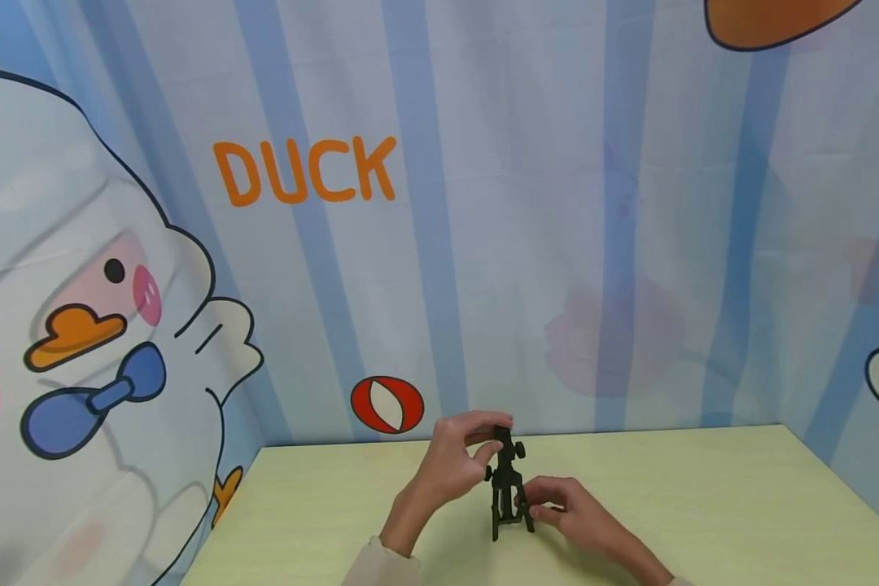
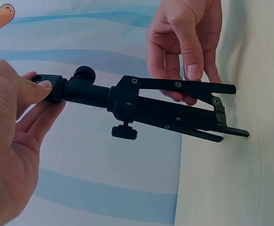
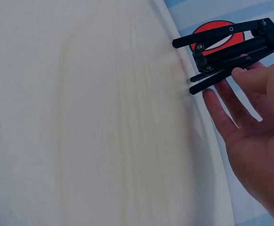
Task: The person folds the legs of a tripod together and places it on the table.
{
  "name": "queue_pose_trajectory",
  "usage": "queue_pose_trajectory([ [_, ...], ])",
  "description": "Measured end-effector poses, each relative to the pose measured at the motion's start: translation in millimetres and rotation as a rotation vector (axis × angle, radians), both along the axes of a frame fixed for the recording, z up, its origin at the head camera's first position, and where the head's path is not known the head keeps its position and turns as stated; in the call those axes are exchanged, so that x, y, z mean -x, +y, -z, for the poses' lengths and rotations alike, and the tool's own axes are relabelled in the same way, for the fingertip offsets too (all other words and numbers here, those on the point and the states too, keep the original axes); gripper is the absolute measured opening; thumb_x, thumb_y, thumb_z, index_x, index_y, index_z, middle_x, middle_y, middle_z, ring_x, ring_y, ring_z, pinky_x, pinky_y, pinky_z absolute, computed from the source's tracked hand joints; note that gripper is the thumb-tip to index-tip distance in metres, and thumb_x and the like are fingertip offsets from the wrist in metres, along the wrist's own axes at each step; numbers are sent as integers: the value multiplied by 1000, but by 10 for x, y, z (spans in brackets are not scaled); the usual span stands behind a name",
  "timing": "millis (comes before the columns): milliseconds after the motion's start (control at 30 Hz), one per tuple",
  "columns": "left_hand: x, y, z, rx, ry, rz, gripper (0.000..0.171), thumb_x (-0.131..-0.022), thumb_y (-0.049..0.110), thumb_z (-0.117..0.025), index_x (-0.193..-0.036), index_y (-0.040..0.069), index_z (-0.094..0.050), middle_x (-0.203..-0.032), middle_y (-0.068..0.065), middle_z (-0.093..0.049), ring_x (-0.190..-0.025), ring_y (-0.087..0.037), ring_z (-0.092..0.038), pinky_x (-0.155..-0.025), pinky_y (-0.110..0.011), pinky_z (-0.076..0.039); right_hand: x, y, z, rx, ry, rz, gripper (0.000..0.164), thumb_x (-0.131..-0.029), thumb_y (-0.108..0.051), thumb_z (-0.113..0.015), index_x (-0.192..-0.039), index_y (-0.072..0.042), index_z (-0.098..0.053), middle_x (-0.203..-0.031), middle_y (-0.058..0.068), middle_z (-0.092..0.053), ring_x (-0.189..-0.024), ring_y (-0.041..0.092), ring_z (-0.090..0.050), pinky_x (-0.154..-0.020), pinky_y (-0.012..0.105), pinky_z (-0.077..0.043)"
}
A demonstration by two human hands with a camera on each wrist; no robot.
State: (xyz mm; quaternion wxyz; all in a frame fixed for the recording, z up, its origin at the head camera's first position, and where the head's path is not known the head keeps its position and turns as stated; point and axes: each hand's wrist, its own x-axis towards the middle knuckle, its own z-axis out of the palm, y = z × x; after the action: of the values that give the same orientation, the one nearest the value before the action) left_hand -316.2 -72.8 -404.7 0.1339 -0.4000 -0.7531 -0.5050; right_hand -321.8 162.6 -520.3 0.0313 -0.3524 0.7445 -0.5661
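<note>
A small black tripod [image 1: 507, 480] is upright over the pale table, its legs partly spread and its feet toward the tabletop. Thumb and fingers of my left hand [image 1: 450, 456] pinch the block at its top, which the left wrist view shows with a hole in it. Low on the tripod, my right hand [image 1: 575, 513] pinches one leg [image 3: 221, 77] between thumb and fingers, some fingertips passing behind it. Two ribbed knobs stick out from the body, an upper knob [image 2: 84, 74] and a lower knob [image 2: 124, 132] on the opposite side.
The pale yellow table [image 1: 688, 488] extends to both sides of the hands. Close behind its back edge hangs a blue striped curtain [image 1: 513, 244] with duck prints and orange lettering.
</note>
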Motion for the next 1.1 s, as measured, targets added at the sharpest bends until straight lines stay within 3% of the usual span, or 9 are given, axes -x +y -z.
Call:
queue_pose_trajectory([
  [267,1,3,-8,-12,0,13,37,-91,-22,-63,-117,3,-72,-122,-11,-71,-109,-24,-72,-96,-32,-59,-15,-15,31,14,-43,-86,21,-97,3,-65,-118,3,-69,-115,25,-70,-103,27,-71,-86,32,-62],
  [467,16,2,-9,-1,10,-3,39,-91,-23,-62,-117,4,-72,-121,-10,-71,-108,-22,-72,-95,-33,-59,-19,-33,32,-6,-54,-78,20,-97,3,-67,-116,1,-70,-112,20,-71,-99,27,-72,-83,31,-62],
  [667,14,-2,-21,3,9,5,37,-92,-21,-63,-118,4,-72,-120,-14,-70,-107,-22,-72,-94,-28,-59,-16,-47,31,-20,-8,-69,17,-96,2,-68,-113,-2,-71,-109,17,-71,-98,22,-72,-84,31,-62],
  [833,18,-3,-17,8,22,-9,31,-93,-12,-69,-116,7,-73,-117,-11,-71,-105,-21,-72,-92,-27,-59,-25,-53,31,-20,11,-64,17,-95,2,-69,-112,-2,-71,-109,17,-71,-98,22,-71,-85,31,-61],
  [1100,29,19,34,-28,102,-40,20,-91,0,-79,-109,8,-73,-112,-5,-66,-103,-21,-69,-88,-29,-61,-27,-56,33,-25,11,-64,16,-96,2,-68,-112,1,-69,-108,15,-70,-98,22,-71,-83,31,-62],
])
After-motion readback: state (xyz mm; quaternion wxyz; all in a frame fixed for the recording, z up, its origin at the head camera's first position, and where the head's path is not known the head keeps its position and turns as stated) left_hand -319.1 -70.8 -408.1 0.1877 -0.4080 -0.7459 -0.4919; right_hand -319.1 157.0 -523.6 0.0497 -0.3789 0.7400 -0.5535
